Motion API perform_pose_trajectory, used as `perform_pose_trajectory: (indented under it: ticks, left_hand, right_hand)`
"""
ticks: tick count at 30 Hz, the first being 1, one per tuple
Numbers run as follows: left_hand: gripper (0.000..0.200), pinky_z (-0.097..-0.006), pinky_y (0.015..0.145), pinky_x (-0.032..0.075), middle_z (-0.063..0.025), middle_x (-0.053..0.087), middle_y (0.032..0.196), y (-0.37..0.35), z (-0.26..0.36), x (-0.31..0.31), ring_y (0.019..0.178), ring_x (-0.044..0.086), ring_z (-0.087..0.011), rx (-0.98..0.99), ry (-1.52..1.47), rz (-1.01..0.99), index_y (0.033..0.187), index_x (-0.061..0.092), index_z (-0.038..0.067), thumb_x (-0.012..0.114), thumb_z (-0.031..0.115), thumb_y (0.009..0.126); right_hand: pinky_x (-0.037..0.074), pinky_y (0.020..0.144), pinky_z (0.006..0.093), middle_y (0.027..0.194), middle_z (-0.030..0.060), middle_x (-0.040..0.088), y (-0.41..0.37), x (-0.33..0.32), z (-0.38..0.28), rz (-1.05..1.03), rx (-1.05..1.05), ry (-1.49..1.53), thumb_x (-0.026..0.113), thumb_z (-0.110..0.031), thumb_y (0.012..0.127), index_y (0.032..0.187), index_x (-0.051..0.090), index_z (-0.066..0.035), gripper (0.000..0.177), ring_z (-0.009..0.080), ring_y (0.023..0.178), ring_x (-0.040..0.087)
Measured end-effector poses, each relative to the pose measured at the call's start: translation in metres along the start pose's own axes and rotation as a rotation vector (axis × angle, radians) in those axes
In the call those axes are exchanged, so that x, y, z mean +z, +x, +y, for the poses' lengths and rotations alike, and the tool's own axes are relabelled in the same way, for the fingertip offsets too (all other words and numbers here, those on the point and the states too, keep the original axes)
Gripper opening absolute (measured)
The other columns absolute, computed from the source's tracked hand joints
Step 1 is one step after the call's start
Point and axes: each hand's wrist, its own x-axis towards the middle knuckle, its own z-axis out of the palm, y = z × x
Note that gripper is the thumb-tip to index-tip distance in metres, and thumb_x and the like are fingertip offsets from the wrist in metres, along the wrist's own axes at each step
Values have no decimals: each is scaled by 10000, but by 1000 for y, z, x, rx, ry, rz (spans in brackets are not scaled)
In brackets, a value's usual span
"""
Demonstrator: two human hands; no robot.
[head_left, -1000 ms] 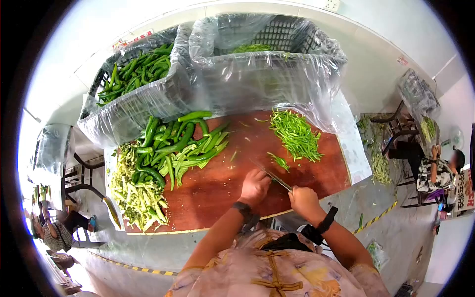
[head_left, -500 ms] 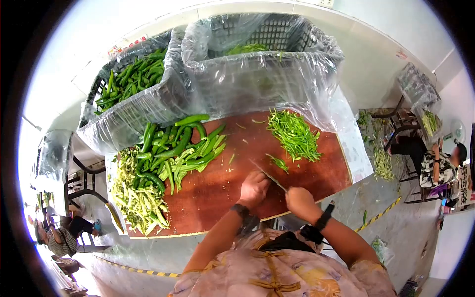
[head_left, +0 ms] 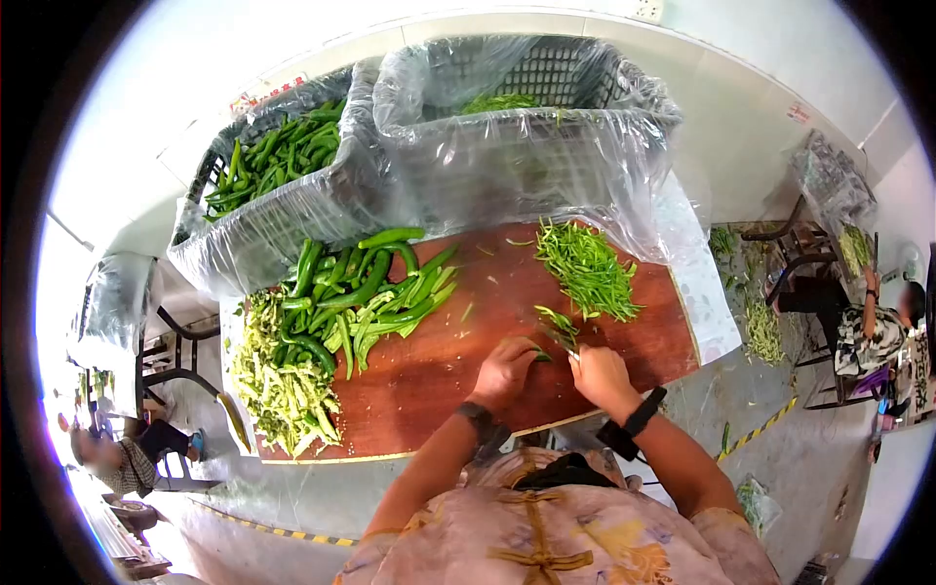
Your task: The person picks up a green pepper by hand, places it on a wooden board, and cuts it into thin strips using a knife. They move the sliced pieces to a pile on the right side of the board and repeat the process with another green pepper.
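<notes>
My left hand [head_left: 507,370] is closed on a green pepper piece [head_left: 541,356], whose end shows beside the fingertips; the rest is hidden under the hand. My right hand [head_left: 603,378] is wrapped round the handle of a knife [head_left: 561,339], its blade tilted up and left. By the blade lie a few green pepper shreds [head_left: 554,318]. A larger heap of shredded green pepper [head_left: 590,273] sits farther back on the red-brown board [head_left: 468,361]. Whole and halved green peppers [head_left: 366,292] lie to the left, beside a pale heap of pepper cores and trimmings [head_left: 283,380].
Behind the board stand two plastic-lined crates: the left crate [head_left: 283,210] holds whole peppers, the right crate [head_left: 526,146] some shreds. Seated people are at the far left [head_left: 132,463] and far right [head_left: 868,327]. Scraps [head_left: 763,327] lie on the floor at right.
The knife has moved right, away from my left hand, to the small shreds. A green pepper end now shows at my left fingertips. The whole view has shifted slightly.
</notes>
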Motion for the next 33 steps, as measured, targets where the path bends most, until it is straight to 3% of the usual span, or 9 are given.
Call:
perform_pose_trajectory:
  ticks: [2,5,15,18,20,27,29,33]
  left_hand:
    - [208,-396,810,458,-63,617,973,2,8,-6,960,569,-272,56,247,-2,891,654,60,590,33,694]
    - [215,-412,831,437,-59,617,992,3,14,-6,985,561,-273,3,337,-37,886,658,69,593,37,684]
    - [174,-372,774,487,-77,600,987,-4,5,5,925,567,-299,-16,222,-51,862,646,65,582,15,707]
    - [136,-382,759,478,-78,597,995,-2,12,1,940,562,-292,-44,196,16,852,646,77,585,36,737]
    - [113,-390,750,453,-66,596,993,2,21,-8,943,553,-282,-41,387,13,851,650,98,593,69,758]
    - [107,-401,770,416,-35,597,966,3,14,7,910,545,-271,-87,262,-28,847,662,118,622,112,748]
    - [91,-398,763,428,-29,601,938,7,22,12,906,547,-271,-53,352,51,827,659,116,627,113,743]
    - [95,-402,772,440,-31,606,914,10,25,10,907,549,-269,-33,397,15,814,649,110,620,92,725]
  right_hand:
    - [481,602,495,666,210,604,-19,6,5,2,-7,12,553,-212,849,796,585,-3,218,401,650,598]
    - [479,613,499,665,209,604,-33,2,4,-53,29,25,561,-209,839,793,585,-10,206,396,655,600]
    - [484,624,495,689,213,616,-44,4,3,-78,48,48,560,-231,837,783,600,-7,234,401,672,609]
    - [485,629,495,701,220,617,-38,0,7,-62,43,49,563,-223,837,779,601,-6,228,404,686,609]
    - [485,631,495,708,224,617,-32,-1,16,-58,42,40,564,-216,838,776,601,-6,222,405,694,609]
    - [482,612,502,683,221,606,-21,-15,24,76,91,14,556,-249,862,821,574,-1,251,403,674,603]
    - [481,604,501,677,210,609,-33,-15,18,23,39,22,547,-264,868,828,569,-8,260,398,659,603]
    - [484,609,499,691,204,618,-47,-4,16,-70,39,32,537,-270,870,838,571,-13,261,392,670,612]
